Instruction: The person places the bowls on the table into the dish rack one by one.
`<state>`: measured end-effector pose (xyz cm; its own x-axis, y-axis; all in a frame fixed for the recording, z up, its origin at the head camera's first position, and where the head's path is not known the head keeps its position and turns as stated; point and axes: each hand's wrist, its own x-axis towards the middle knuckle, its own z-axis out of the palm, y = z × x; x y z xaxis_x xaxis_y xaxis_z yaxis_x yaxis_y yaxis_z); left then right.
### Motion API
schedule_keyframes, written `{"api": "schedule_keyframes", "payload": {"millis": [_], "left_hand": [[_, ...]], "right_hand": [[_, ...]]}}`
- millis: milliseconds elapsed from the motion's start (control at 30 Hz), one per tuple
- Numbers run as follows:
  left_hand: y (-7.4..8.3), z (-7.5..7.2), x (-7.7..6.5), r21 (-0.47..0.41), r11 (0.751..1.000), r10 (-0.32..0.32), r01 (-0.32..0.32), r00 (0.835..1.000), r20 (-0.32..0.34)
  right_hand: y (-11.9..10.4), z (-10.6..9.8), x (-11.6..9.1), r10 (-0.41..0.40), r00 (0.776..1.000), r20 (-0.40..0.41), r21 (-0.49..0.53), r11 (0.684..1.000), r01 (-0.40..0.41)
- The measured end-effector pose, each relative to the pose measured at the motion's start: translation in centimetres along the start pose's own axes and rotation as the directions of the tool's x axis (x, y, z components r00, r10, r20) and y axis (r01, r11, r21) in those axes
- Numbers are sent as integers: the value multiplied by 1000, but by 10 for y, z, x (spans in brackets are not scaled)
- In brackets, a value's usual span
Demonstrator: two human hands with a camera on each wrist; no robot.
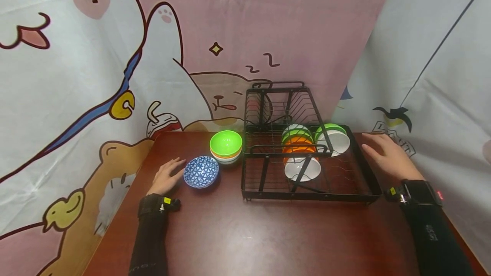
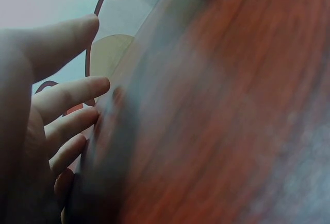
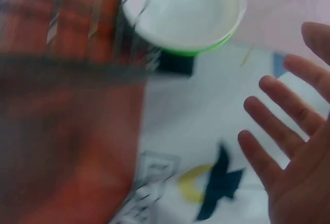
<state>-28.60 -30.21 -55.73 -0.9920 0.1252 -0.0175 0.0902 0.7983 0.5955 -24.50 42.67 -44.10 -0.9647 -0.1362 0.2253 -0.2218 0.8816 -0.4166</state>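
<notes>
My left hand (image 1: 166, 177) is at the left of the table with its fingers loosely extended, the tips close beside a blue-and-white patterned bowl (image 1: 201, 172). Nothing is in its grasp; in the left wrist view its fingers (image 2: 72, 92) hang apart near the table edge. Behind the patterned bowl stands a stack of bowls, a green bowl (image 1: 226, 142) on top. At the right, my right hand (image 1: 389, 156) is held just outside the black dish rack (image 1: 310, 196), fingers spread and holding nothing. A white bowl (image 1: 334, 142) leans against a green bowl (image 1: 329, 127) in the rack, nearest that hand.
Inside the rack, under its raised upper tier (image 1: 287, 155), a row of tilted bowls includes orange bowls (image 1: 298, 142) and a white bowl (image 1: 302, 169) in front. The brown table (image 1: 245, 237) backs onto a cartoon-printed cloth (image 1: 291, 24).
</notes>
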Motion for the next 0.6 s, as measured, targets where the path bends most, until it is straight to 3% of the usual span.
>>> {"api": "schedule_keyframes", "payload": {"millis": [233, 400, 600], "left_hand": [[-4, 2, 1, -4, 1000, 21, -21, 1000, -18], [-4, 3, 1, -14, 1000, 16, -17, 1000, -13], [-3, 2, 1, -16, 1000, 13, -13, 1000, -14]], "right_hand": [[50, 26, -11, 105, 984, 145, -80, 992, -94], [69, 38, -20, 167, 955, 245, -101, 984, -146], [85, 52, -28, 180, 924, 337, -51, 984, -174]]}}
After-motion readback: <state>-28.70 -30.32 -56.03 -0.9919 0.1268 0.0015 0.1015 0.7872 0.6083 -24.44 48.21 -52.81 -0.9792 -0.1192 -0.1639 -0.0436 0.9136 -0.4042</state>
